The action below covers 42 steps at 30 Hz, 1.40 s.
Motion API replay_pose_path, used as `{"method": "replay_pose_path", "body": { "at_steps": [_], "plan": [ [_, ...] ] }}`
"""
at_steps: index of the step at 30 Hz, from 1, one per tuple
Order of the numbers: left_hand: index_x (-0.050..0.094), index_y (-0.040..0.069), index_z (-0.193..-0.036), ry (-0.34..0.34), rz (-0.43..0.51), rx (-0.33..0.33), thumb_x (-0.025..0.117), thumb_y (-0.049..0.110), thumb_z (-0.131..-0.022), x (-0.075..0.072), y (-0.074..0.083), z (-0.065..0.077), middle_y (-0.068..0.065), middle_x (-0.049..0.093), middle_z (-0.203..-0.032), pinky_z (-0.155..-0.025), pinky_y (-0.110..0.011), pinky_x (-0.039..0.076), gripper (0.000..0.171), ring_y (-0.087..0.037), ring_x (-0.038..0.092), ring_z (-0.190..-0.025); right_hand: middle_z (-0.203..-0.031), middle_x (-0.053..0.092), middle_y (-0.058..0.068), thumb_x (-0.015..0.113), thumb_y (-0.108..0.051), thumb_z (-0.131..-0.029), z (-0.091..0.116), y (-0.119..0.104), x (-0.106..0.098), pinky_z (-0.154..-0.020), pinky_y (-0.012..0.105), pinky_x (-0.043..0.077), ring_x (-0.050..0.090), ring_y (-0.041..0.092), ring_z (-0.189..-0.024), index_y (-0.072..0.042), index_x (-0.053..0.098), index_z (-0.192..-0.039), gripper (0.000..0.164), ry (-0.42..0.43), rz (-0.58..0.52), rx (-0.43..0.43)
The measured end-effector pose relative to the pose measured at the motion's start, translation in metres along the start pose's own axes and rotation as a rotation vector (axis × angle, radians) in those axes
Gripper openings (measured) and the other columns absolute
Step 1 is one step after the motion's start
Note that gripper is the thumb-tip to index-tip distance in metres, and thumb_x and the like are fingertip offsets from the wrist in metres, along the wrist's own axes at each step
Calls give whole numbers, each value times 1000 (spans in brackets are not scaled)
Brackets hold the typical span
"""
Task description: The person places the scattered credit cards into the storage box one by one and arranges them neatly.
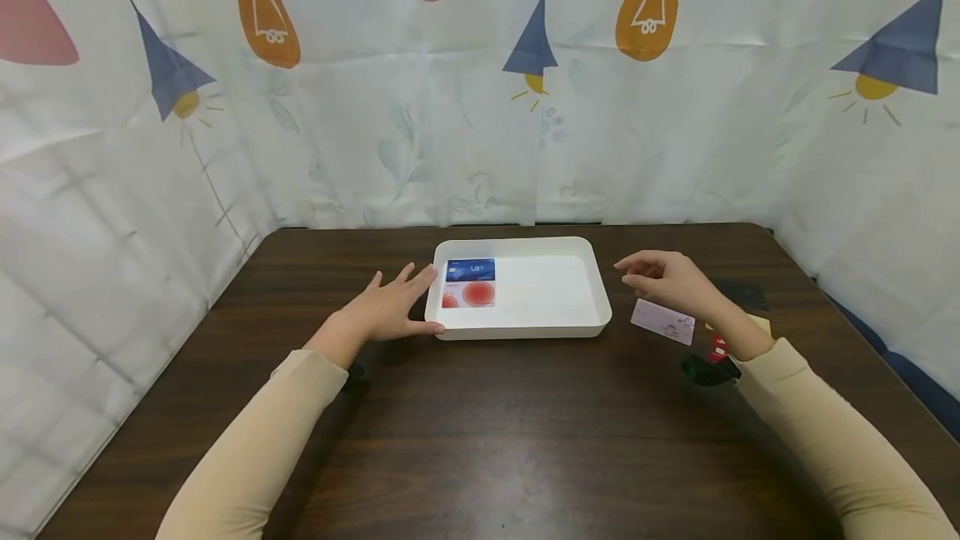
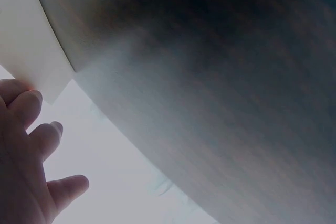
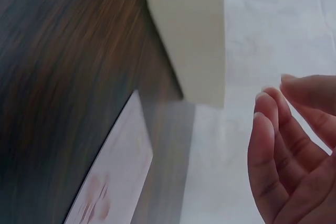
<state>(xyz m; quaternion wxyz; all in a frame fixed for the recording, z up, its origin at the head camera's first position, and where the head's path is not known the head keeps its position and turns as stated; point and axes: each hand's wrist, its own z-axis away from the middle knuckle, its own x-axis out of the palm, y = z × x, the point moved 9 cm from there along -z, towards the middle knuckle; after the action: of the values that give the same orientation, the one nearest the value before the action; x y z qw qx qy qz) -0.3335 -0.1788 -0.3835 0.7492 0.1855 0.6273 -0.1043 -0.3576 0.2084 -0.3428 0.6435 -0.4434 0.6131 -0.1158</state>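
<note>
A white tray (image 1: 547,294) lies on the table with a blue card (image 1: 470,270) and a pink card with a red circle (image 1: 477,294) at its left end. My left hand (image 1: 386,307) touches the tray's left side, fingers spread. In the left wrist view, part of my left hand (image 2: 26,150) is beside the tray wall (image 2: 31,40). To the right of the tray, my right hand (image 1: 667,280) hovers, fingers loosely bent, holding nothing. Just below it is a pale lilac card (image 1: 663,322). The right wrist view shows this card (image 3: 115,166) near my right hand (image 3: 294,156).
Partly hidden by my right forearm are a red item (image 1: 717,348), a yellowish one (image 1: 761,324) and a dark one (image 1: 741,294). The dark wooden table (image 1: 487,423) meets a patterned white curtain (image 1: 465,140) at the back and sides.
</note>
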Motion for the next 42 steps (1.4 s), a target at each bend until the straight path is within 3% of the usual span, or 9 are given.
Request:
{"method": "replay_pose_path", "body": {
  "at_steps": [4, 12, 21, 31, 42],
  "plan": [
    [17, 10, -165, 3, -6, -1, 62, 71, -89, 0, 0, 1, -12, 23, -168, -116, -72, 6, 107, -37, 12, -155, -108, 66, 24, 64, -12, -103, 7, 10, -7, -74, 38, 60, 68, 37, -85, 4, 66, -127, 30, -11, -16, 29],
    [17, 9, -165, 0, -10, -1, 62, 71, -90, 0, 0, 0, -12, 23, -168, -116, -72, 6, 108, -38, 12, -155, -108, 68, 21, 65, -14, -102, 16, 28, -14, -71, 34, 59, 68, 32, -83, 6, 66, -126, 31, -47, -9, 89],
    [17, 10, -165, 4, -4, 5, 61, 72, -90, -1, 1, 0, -13, 23, -168, -116, -72, 6, 108, -38, 13, -155, -96, 68, 14, 67, -15, -101, 26, 46, -20, -70, 35, 58, 63, 27, -78, 8, 66, -123, 31, -134, 19, 124],
    [16, 10, -165, -2, 2, -3, 62, 71, -90, 0, -1, 3, -12, 22, -168, -117, -72, 6, 108, -38, 13, -155, -107, 72, 13, 63, -8, -100, 37, 68, -14, -66, 32, 55, 60, 22, -82, 10, 64, -122, 28, -275, 3, 179],
    [16, 10, -166, -3, 2, -2, 61, 72, -90, 0, 0, 2, -12, 21, -168, -117, -71, 6, 108, -37, 12, -155, -86, 61, 5, 70, -14, -98, 46, 73, -14, -63, 33, 55, 58, 23, -72, 12, 60, -123, 37, -323, 42, 248]
  ]
}}
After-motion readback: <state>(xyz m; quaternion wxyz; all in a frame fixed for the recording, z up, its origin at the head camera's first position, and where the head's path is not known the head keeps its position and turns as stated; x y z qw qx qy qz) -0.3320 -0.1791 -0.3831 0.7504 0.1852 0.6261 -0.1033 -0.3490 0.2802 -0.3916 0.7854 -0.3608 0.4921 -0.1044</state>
